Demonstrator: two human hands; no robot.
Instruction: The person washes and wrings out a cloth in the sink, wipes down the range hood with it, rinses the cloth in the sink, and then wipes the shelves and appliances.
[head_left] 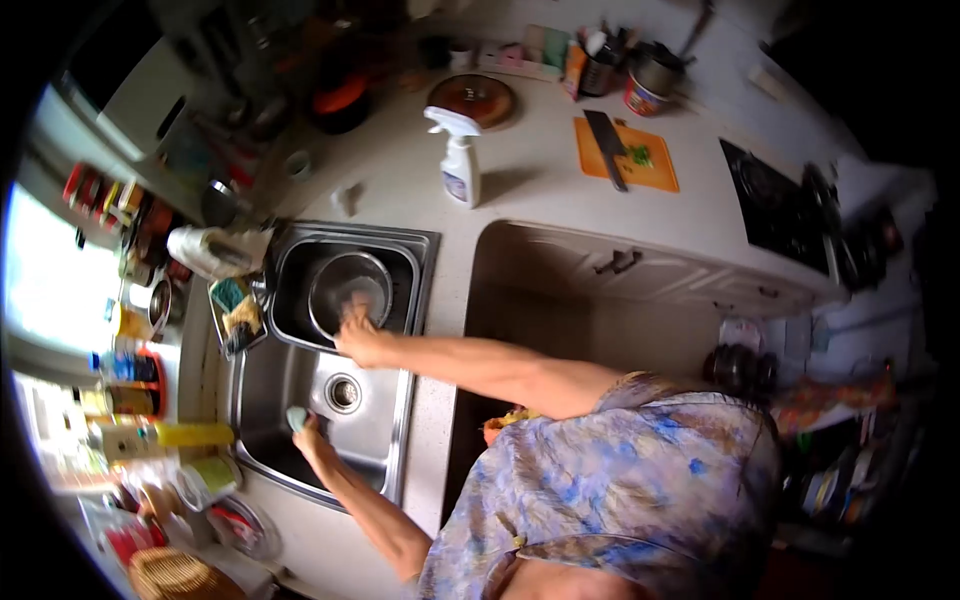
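Note:
My left hand (308,436) is over the near basin of the stainless steel sink (375,440). Its fingers close round a small pale green object (297,417), whose kind is too small to make out. My right hand (362,335) reaches over the far basin, at the rim of a round metal bowl (378,280). Motion smears its fingers, so whether they grip anything does not show. A round drain (343,392) lies in the floor of the near basin, between both hands.
A rack with sponges (236,305) stands beside the sink. On the counter are a white spray bottle (460,170), a glass lid (472,100) and an orange cutting board (655,170) with a knife (604,150) and chopped greens. Bottles and jars line the window side.

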